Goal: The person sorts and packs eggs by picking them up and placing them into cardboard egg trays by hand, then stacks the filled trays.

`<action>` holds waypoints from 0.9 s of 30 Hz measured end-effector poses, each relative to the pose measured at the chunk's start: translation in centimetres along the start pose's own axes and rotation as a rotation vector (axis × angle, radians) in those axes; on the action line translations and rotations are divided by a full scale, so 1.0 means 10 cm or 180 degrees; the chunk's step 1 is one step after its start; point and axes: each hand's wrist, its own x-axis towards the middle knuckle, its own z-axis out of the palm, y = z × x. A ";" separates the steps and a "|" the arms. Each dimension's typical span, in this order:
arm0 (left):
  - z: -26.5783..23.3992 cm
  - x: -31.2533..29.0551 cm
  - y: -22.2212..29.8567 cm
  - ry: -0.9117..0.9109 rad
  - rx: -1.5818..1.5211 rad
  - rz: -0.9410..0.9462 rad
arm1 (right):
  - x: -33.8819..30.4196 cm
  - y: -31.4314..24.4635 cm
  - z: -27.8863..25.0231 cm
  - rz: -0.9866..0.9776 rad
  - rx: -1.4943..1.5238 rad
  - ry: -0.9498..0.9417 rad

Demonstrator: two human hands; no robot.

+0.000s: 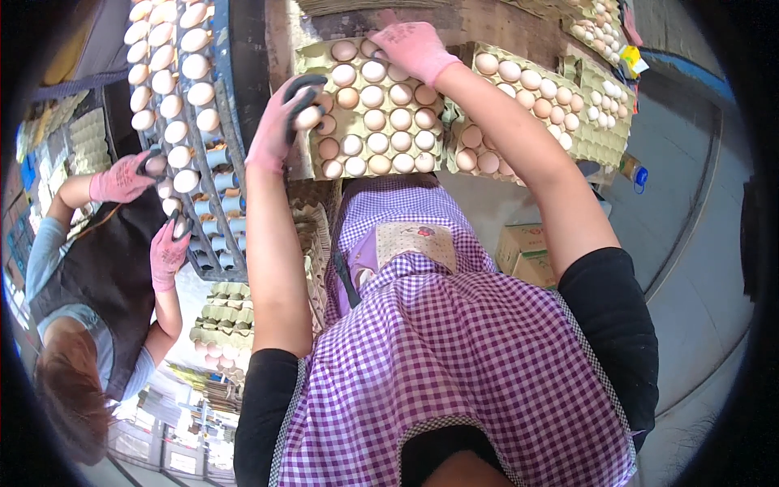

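Eggs (374, 96) fill most of the tray (309, 55), head view. Left hand (272, 126) grasps one egg (307, 118) at the left edge; right hand (410, 50), far edge, grip unclear. Loose hold risks a drop and cracking.

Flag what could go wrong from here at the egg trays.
1. The egg in the left hand could slip onto the tray and crack others.
2. The right hand is over the tray's far edge; pressing down might crack an egg there.
3. The right forearm crosses over the neighbouring eggs; dipping could knock them, though clearance is unclear.
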 end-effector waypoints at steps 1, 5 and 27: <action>0.02 0.08 -0.05 0.0152 0.0774 0.0103 | 0.01 0.02 0.03 -0.0288 -0.0040 0.0200; 0.44 0.28 -0.12 0.1079 0.4344 0.0122 | -0.33 -0.14 -0.29 0.0623 0.1001 0.0250; -0.15 -2.21 -0.87 0.3996 0.0907 -0.0456 | 0.56 -2.74 -0.84 -0.2006 0.1542 -0.0583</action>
